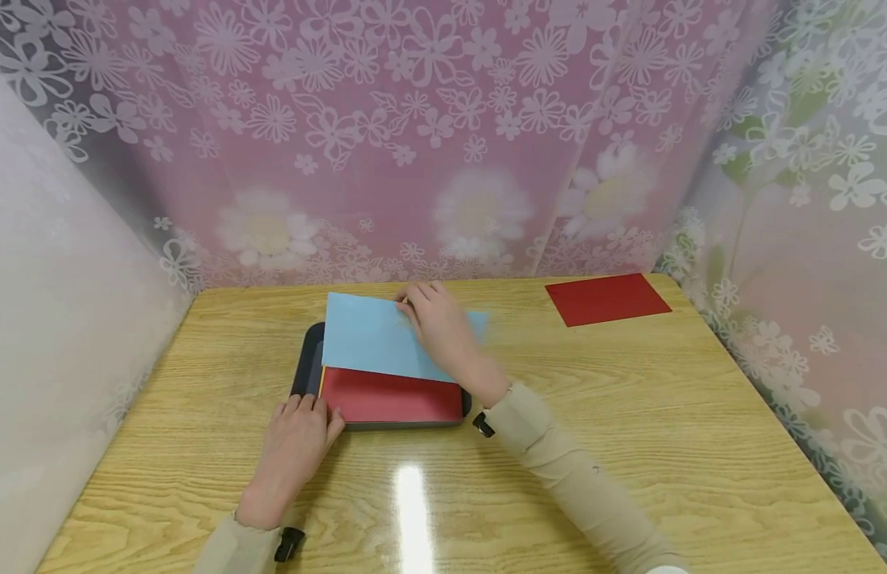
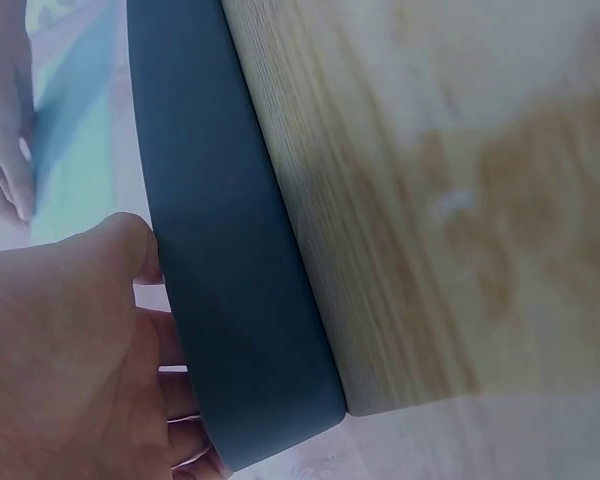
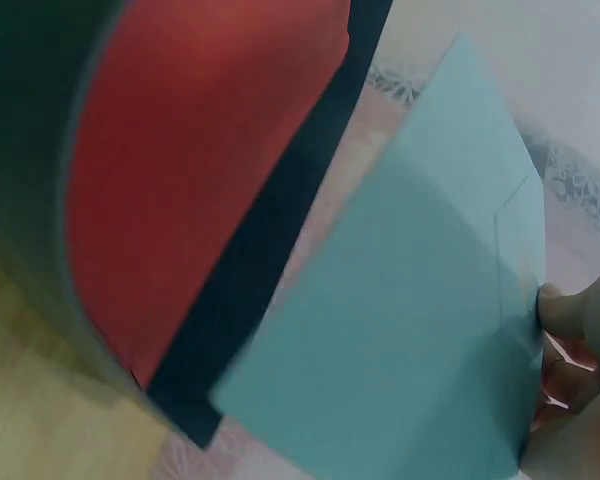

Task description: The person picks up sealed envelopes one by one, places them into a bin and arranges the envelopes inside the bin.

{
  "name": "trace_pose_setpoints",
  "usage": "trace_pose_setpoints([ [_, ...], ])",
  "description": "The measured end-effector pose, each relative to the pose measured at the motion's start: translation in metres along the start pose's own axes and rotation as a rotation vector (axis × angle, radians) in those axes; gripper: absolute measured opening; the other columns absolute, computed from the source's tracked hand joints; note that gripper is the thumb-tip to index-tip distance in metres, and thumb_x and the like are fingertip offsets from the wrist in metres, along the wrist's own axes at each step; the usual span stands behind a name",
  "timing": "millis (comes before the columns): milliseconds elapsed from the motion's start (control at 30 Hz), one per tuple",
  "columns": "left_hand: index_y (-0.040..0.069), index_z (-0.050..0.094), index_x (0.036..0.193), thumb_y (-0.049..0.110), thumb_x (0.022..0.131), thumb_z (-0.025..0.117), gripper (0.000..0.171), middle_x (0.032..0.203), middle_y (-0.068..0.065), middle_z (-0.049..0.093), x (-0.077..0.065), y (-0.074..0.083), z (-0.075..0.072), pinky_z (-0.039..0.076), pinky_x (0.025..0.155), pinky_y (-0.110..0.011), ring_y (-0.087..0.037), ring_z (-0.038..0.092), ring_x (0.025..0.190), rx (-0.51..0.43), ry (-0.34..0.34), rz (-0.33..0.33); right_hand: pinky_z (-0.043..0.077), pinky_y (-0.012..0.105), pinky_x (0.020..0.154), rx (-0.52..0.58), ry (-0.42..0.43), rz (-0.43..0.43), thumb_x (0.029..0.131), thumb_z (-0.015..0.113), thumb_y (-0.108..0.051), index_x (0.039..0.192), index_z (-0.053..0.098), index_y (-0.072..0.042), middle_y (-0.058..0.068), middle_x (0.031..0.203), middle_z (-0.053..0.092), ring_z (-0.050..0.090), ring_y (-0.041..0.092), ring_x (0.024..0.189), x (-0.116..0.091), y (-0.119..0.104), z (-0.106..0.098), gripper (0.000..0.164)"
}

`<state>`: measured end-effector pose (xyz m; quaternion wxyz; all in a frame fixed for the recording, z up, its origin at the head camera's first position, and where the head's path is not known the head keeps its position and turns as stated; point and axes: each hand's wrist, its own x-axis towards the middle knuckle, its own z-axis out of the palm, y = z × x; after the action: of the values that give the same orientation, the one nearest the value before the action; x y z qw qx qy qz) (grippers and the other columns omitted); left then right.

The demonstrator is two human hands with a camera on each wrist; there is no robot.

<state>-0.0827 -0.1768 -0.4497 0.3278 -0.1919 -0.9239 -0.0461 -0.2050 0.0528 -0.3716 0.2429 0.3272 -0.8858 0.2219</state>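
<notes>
A light blue envelope (image 1: 372,339) hangs tilted over a dark grey tray (image 1: 309,359), and my right hand (image 1: 443,331) pinches it by its far edge. In the right wrist view a flap outline shows on the envelope (image 3: 410,280), with thumb and fingers at its edge. Inside the tray lies a red envelope-sized piece (image 1: 393,399), partly covered by the blue one; a thin yellow-orange edge shows at its left. My left hand (image 1: 296,438) holds the tray's front left corner, fingers over the rim. The left wrist view shows the tray's outer wall (image 2: 230,230) beside that hand.
Another red envelope-like rectangle (image 1: 609,300) lies flat near the back right of the wooden table (image 1: 630,399). Flowered curtains (image 1: 415,143) hang behind the table and at its sides. A glare streak crosses the front of the tabletop.
</notes>
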Motion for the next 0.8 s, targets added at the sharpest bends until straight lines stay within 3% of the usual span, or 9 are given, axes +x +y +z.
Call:
trace_pose_setpoints([
  [267, 0.011, 0.043, 0.061, 0.018, 0.083, 0.067, 0.034, 0.060, 0.000, 0.035, -0.001, 0.000, -0.001, 0.036, 0.056, -0.037, -0.021, 0.033, 0.056, -0.001, -0.018, -0.014, 0.049, 0.035, 0.100, 0.076, -0.193, -0.044, 0.100, 0.057, -0.003, 0.117, 0.067, -0.008, 0.007, 0.117, 0.069, 0.062, 0.026, 0.112, -0.012, -0.004, 0.025, 0.020],
  [533, 0.010, 0.039, 0.061, 0.018, 0.084, 0.062, 0.034, 0.059, 0.000, 0.030, -0.001, 0.000, 0.001, 0.032, 0.053, -0.035, -0.021, 0.029, 0.054, -0.022, 0.050, 0.013, 0.052, 0.031, 0.090, -0.010, -0.325, -0.035, 0.100, 0.059, -0.004, 0.121, 0.070, -0.012, 0.005, 0.110, 0.067, 0.063, 0.022, 0.103, -0.027, 0.000, 0.036, 0.025],
  [633, 0.009, 0.038, 0.060, 0.019, 0.084, 0.059, 0.034, 0.058, 0.000, 0.029, -0.001, 0.000, 0.002, 0.031, 0.052, -0.035, -0.021, 0.029, 0.053, -0.022, 0.067, 0.018, 0.052, 0.033, 0.086, -0.053, -0.376, -0.023, 0.100, 0.062, -0.011, 0.126, 0.069, -0.014, 0.005, 0.114, 0.067, 0.062, 0.023, 0.102, -0.030, 0.001, 0.034, 0.028],
  [733, 0.009, 0.038, 0.059, 0.018, 0.085, 0.058, 0.034, 0.058, 0.000, 0.028, 0.000, -0.001, 0.002, 0.030, 0.051, -0.034, -0.021, 0.028, 0.053, -0.020, 0.073, 0.021, 0.051, 0.040, 0.091, -0.064, -0.380, -0.011, 0.099, 0.066, -0.018, 0.127, 0.070, -0.017, 0.004, 0.119, 0.068, 0.062, 0.024, 0.108, -0.031, 0.004, 0.030, 0.029],
  [800, 0.009, 0.038, 0.059, 0.018, 0.085, 0.058, 0.035, 0.058, 0.001, 0.027, 0.000, -0.001, 0.002, 0.030, 0.051, -0.034, -0.020, 0.026, 0.053, -0.021, 0.074, 0.021, 0.050, 0.043, 0.094, -0.051, -0.332, -0.014, 0.098, 0.067, -0.020, 0.122, 0.072, -0.018, 0.002, 0.118, 0.069, 0.063, 0.024, 0.110, -0.032, 0.007, 0.026, 0.024],
])
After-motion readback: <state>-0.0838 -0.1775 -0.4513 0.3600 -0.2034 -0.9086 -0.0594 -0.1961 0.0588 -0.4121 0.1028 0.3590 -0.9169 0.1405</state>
